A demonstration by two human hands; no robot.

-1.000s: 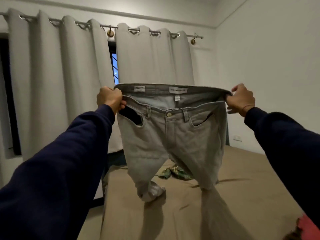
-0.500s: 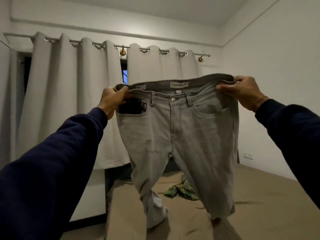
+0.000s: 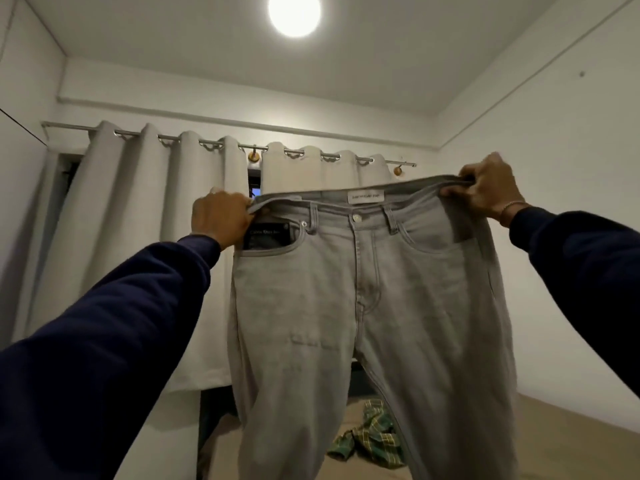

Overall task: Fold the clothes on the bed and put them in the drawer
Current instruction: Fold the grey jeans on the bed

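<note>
Grey jeans fill the middle of your view, held up high in front of the pale curtains, front side facing you, button done up and both legs hanging straight down past the bottom edge. Your two arms in dark blue sleeves reach up and out to either end of the waistband. Behind the jeans, low down, the tan bed shows on the right, and a crumpled green checked garment lies on it between the two hanging legs. Your left hand has its fingers curled tight over the left end of the waistband, just above the pocket with the dark label. Your right hand sits a little higher and pinches the right end of the waistband between thumb and bent fingers, so the band slopes up toward that side. A round ceiling light glows overhead. A white tag shows inside the back of the waistband.
</note>
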